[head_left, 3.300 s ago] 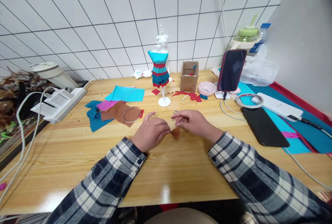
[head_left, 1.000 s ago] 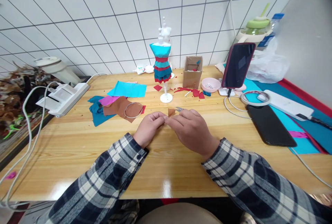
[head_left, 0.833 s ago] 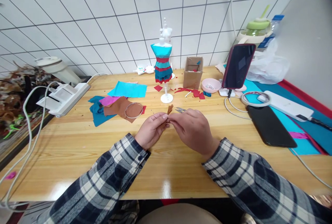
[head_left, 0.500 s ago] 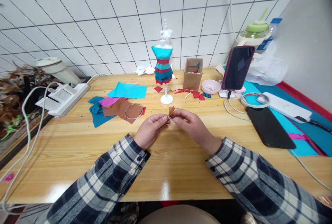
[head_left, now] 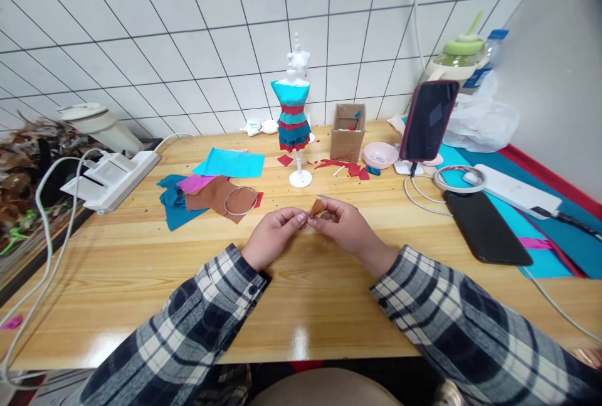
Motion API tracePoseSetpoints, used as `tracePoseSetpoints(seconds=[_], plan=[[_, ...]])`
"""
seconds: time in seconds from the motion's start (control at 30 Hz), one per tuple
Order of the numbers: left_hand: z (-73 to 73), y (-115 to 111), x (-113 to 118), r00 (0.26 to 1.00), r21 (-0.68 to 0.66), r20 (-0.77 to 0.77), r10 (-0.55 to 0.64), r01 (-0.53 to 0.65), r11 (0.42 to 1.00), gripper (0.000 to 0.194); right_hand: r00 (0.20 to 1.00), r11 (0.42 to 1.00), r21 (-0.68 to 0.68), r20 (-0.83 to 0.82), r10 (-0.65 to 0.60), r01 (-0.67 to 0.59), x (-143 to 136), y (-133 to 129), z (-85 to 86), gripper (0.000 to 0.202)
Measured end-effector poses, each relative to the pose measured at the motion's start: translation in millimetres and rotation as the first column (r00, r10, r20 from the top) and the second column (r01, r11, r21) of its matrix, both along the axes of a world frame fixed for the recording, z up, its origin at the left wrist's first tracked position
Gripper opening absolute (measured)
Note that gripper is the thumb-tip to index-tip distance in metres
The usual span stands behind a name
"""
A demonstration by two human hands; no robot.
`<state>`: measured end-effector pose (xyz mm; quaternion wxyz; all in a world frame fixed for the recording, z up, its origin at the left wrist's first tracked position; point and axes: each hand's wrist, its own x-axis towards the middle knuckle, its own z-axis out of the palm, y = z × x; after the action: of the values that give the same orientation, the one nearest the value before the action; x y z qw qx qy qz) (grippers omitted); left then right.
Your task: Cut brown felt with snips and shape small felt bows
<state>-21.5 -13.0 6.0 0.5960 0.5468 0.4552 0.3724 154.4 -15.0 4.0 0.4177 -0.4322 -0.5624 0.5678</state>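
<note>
Both hands meet over the middle of the wooden table, pinching a small piece of brown crepe paper [head_left: 318, 207]. My left hand [head_left: 275, 233] is closed, thumb and fingertips on the gathered lower end of the piece. From the other side my right hand [head_left: 345, 225] grips it, also closed, and its upper part sticks out above the fingers. A pointed metal tip [head_left: 324, 197] shows just behind the right fingers; the rest of it is hidden. Beyond the hands stands a small white dress form [head_left: 300, 67] in a tiered turquoise, red and blue dress [head_left: 294, 116].
At left lie coloured sheets [head_left: 229, 162] with a ring [head_left: 241, 201] on brown paper. Behind are a cardboard box [head_left: 347, 136], pink bowl [head_left: 380, 155] and red scraps [head_left: 353, 169]. Right are a propped phone [head_left: 429, 120], black phone [head_left: 488, 227] and cables; a power strip [head_left: 115, 180] is far left.
The brown piece has turned slightly between my fingers, and the right fingertips have shifted on it. The whole view has moved a little; other things stay in place.
</note>
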Motion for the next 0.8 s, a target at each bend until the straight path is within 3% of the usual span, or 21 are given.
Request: tracePoseSetpoints(seconds=[0.23, 0.37, 0.5, 0.67, 0.8], plan=[[4.4, -1.5, 3.6, 0.991, 0.163, -0.099, 0.085, -0.068, 0.984, 0.041, 0.991, 0.993, 0.104, 0.109, -0.075, 0.063, 1.7, -0.6, 2.7, 0.024], [9.6, -3.2, 4.7, 0.976, 0.232, -0.201, 0.083, -0.035, 0.972, 0.031, 0.99, 0.992, 0.083, 0.09, -0.108, 0.1, 2.0, 0.9, 2.0, 0.023], [10.8, -2.6, 2.8, 0.975, 0.233, -0.209, 0.076, -0.026, 0.972, 0.028, 0.999, 0.998, 0.037, 0.012, -0.047, 0.046, 3.3, 3.4, -1.3, 0.028], [8.5, -1.2, 1.7, 0.985, 0.189, -0.169, 0.042, -0.009, 0.982, 0.027, 0.993, 0.999, 0.051, 0.117, 0.003, -0.009, 3.0, 3.1, -2.8, 0.035], [9.7, -2.2, 2.7, 0.986, 0.18, -0.164, 0.034, -0.004, 0.984, 0.028, 0.988, 0.995, 0.098, 0.152, -0.029, 0.014, 3.2, 3.8, -2.0, 0.027]])
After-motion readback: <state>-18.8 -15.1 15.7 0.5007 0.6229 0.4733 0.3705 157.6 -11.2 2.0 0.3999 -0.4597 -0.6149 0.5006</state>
